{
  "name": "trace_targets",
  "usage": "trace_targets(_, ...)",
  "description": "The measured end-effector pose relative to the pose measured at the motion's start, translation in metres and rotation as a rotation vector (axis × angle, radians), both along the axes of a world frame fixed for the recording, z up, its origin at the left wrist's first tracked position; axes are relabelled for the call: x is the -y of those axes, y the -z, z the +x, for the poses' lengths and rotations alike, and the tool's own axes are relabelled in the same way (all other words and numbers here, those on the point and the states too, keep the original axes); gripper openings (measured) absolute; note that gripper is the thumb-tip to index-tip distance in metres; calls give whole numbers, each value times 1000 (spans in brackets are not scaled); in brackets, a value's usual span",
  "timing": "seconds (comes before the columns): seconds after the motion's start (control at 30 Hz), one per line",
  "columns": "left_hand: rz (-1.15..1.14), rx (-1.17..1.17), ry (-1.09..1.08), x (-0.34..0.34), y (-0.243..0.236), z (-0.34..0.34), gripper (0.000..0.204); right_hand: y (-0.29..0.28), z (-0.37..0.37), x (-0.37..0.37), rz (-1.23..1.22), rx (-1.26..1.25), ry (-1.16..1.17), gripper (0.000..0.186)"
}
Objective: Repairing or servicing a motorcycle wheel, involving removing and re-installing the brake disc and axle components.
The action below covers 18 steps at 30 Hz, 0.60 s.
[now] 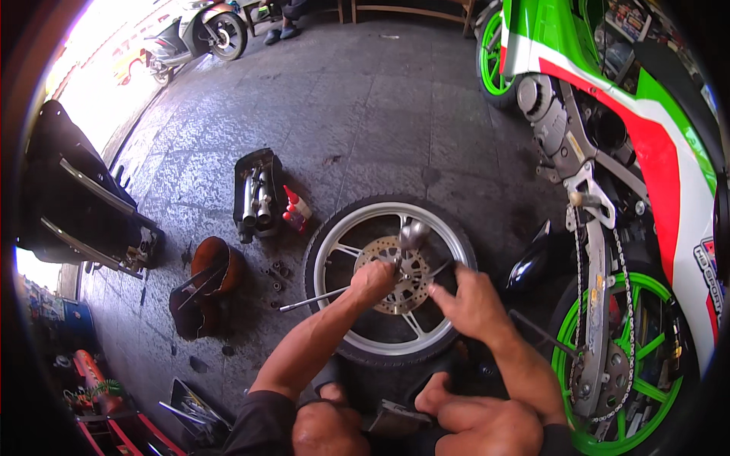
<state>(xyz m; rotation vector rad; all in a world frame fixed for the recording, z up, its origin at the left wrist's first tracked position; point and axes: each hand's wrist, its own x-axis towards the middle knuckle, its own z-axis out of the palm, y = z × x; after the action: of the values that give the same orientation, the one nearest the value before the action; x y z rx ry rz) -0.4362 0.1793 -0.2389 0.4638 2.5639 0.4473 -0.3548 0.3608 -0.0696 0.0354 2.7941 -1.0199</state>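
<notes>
Wheel (413,325): lay flat on the floor (365,129) before me, brake disc (369,257) upward.
Left fingers (386,273): clasped a metal rod (313,299) over the disc.
Right fingers (465,278): at the disc's right; their grip I could not tell.
Hub work: apparently under way; the next move seemed to call for a steady rod.
Room: floor stretched ahead; loose metal rings (285,271) near the tyre's left, a motorcycle (654,144) on my right.

"What lies left of the wheel (407,295)?"
"Loose parts (284,271) near it, a container (235,267) farther out."
"And behind the wheel's left side?"
"A tray (266,159) with tubes (264,209) in it; bottles (295,219) between tray and wheel."
"Right of it?"
"A motorcycle (660,152)."
</notes>
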Motion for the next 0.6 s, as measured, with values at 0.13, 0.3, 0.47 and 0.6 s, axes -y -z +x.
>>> trace_targets(0.13, 105, -51, -83, -9, 6, -2, 33, -33, 3, -12, -321, -277, -62, 35)
trace_targets(0.3, 81, -75, -80, -12, 1, -6, 34, -9, -3, -3, -232, -152, -52, 36)
trace_targets(0.47, 33, -61, -144, -5, -5, -2, 33, 13, -12, 0, 68, 52, -14, 46)
trace_targets(0.6, 50, -40, -111, 3, 1, 5, 35, -13, -5, -12, -101, -97, -11, 43)
